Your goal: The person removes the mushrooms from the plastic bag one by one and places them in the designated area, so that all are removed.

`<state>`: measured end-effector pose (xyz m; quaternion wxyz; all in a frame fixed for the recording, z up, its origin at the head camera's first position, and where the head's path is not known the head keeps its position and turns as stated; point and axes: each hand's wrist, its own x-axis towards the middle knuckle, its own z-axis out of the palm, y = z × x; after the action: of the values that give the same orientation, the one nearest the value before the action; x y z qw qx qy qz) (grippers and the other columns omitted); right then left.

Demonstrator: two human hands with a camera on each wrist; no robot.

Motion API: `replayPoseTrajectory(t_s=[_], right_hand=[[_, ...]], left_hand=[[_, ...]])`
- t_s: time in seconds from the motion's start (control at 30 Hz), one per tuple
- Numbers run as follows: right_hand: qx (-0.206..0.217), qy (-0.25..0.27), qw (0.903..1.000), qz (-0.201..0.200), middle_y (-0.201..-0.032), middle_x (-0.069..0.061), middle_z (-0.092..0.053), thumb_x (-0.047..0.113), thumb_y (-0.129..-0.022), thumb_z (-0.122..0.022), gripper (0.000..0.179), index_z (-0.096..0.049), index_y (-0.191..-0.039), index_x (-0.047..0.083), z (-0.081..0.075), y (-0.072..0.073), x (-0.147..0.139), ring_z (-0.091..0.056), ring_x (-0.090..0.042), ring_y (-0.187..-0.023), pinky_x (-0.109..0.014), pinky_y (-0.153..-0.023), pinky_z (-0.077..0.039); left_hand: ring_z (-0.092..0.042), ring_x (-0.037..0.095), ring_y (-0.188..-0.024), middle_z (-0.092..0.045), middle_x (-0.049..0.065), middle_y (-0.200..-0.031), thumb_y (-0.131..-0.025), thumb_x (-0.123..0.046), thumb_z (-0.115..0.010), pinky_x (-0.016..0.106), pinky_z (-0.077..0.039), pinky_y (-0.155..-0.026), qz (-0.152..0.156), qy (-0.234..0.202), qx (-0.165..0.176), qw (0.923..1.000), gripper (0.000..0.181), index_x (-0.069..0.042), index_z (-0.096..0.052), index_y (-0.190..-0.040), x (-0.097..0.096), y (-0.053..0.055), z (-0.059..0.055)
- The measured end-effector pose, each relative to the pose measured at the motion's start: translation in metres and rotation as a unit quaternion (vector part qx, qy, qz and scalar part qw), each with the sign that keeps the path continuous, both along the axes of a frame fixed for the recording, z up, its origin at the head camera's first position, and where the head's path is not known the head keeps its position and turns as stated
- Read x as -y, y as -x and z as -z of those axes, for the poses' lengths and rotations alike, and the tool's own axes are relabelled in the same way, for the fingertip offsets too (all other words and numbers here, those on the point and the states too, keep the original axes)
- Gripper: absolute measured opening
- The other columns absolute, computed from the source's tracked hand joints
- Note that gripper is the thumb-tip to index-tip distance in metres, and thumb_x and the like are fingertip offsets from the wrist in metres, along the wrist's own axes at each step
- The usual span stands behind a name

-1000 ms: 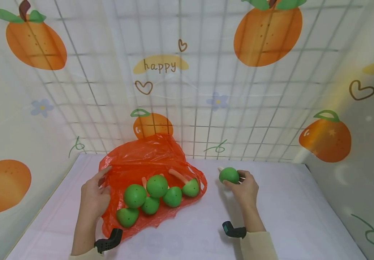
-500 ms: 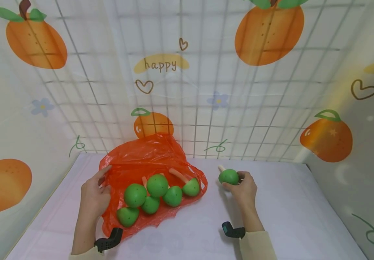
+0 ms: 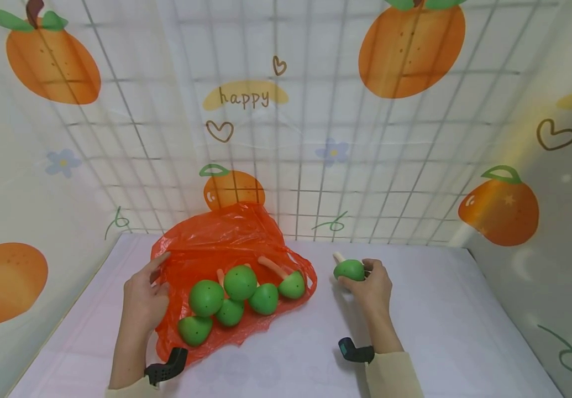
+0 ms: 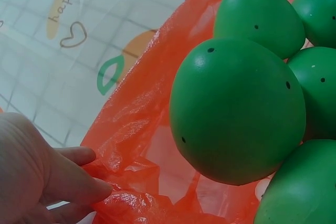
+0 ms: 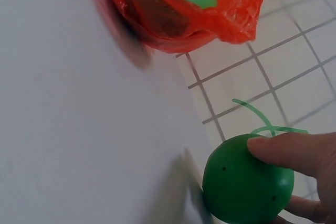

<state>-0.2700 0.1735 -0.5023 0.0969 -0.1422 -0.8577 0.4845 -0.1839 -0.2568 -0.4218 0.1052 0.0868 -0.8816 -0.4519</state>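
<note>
My right hand [image 3: 376, 284] holds a green-capped toy mushroom [image 3: 349, 270] over the white table, right of the bag. Its pale stem points away to the back left. In the right wrist view the thumb presses the dotted green cap [image 5: 247, 182], with fingers curled behind it. My left hand [image 3: 145, 298] pinches the left edge of a red plastic bag [image 3: 216, 243]; the thumb and fingers [image 4: 84, 190] meet its crumpled film in the left wrist view. Several more green mushrooms [image 3: 240, 283] lie heaped on the bag, some pale stems showing behind the caps.
The white tabletop [image 3: 445, 326] extends to both sides of the bag. A white curtain [image 3: 305, 83] printed with oranges hangs over a wire grid behind it and wraps both sides. Each wrist wears a black camera [image 3: 356, 351].
My right hand has shifted slightly left, and the mushroom in it has tilted so more of its stem shows. The left hand, bag and heaped mushrooms stay put.
</note>
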Motion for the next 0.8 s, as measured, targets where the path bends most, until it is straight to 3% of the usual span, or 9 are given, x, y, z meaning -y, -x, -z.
replayPoseTrajectory(t_s=[0.8], right_hand=[[-0.002,-0.004,1.0,-0.005,-0.141,-0.033,-0.052,0.012,-0.085,-0.085,0.076,-0.046,-0.146,-0.01,-0.0067,-0.002,0.0046,-0.051,-0.047,-0.128,-0.059,-0.112,-0.045]], left_hand=[[-0.047,0.048,-0.142,-0.049,0.027,-0.154,-0.099,0.012,-0.053,0.057,-0.048,-0.105,0.0,-0.006,-0.001,1.0,0.066,-0.012,-0.047,-0.16,-0.0013,-0.001,-0.0003]])
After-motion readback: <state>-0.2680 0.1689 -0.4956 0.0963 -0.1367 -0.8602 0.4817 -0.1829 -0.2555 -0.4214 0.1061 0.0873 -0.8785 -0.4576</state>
